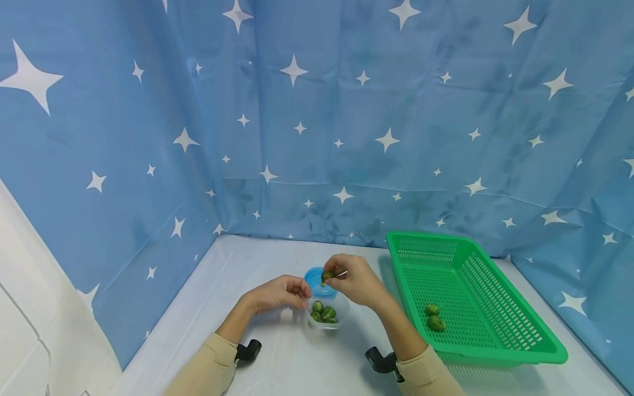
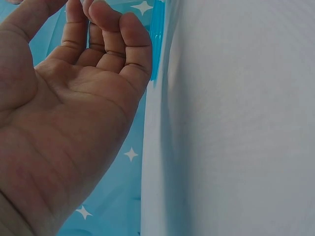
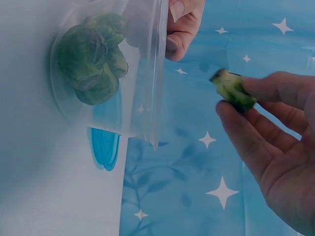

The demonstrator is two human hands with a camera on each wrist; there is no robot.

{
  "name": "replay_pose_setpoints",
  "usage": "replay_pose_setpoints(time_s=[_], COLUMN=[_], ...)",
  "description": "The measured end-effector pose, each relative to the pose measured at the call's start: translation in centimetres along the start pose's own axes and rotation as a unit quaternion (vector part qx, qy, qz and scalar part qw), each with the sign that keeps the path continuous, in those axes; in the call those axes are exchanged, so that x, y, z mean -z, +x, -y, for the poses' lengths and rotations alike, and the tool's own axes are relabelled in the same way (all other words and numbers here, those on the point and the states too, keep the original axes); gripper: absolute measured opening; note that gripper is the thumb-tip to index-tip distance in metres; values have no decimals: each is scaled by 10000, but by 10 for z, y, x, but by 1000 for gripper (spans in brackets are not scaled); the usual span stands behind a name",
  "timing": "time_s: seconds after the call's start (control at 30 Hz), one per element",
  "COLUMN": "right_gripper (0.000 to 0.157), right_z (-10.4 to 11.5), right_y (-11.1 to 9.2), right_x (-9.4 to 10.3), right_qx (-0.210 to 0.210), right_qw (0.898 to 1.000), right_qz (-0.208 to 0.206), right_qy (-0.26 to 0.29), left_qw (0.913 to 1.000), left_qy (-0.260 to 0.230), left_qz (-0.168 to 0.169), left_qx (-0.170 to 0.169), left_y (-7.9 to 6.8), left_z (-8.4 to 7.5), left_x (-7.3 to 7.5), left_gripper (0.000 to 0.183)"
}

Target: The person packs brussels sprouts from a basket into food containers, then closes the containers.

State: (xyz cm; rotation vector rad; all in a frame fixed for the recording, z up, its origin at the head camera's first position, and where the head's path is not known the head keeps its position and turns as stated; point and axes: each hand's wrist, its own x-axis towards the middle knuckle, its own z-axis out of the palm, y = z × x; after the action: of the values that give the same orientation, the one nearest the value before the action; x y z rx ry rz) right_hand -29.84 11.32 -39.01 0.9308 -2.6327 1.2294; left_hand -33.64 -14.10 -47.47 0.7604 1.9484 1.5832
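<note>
A clear plastic tub (image 1: 324, 325) stands on the table with several Brussels sprouts (image 1: 324, 313) inside. Over its right rear side, my right hand (image 1: 358, 280) pinches one more Brussels sprout (image 3: 233, 91) between thumb and fingertips, its darker cut end sticking out. At the tub's left rim is my left hand (image 1: 279, 293), fingers loosely curled and fingertips right by the edge. In the left wrist view nothing shows between those fingers (image 2: 134, 39). Behind the tub lies a round blue lid (image 1: 314, 273), partly covered by the right hand in the head view.
A green perforated basket (image 1: 485, 297) stands at the right, near the right forearm, with two Brussels sprouts (image 1: 436, 323) in its near left part. A white cloth covers the table (image 1: 277, 357). Blue star-patterned curtains (image 1: 317, 165) hang behind and at the sides.
</note>
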Motion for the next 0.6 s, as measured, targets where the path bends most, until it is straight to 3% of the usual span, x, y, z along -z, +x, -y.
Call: replay_pose_setpoints(time_s=[0.27, 0.6], right_gripper=[13, 12], right_z=[-4, -6], right_y=[-1, -2], right_x=[-1, -2], right_qx=[150, 225], right_qw=[9979, 9951], right_qz=[628, 963], right_qy=[-36, 23], left_qw=[10000, 10000], left_qy=[47, -2], left_qz=[-5, 26], left_qx=[-3, -29], left_y=[-1, -2], left_z=[-1, -3], left_x=[0, -1], left_gripper=[39, 37])
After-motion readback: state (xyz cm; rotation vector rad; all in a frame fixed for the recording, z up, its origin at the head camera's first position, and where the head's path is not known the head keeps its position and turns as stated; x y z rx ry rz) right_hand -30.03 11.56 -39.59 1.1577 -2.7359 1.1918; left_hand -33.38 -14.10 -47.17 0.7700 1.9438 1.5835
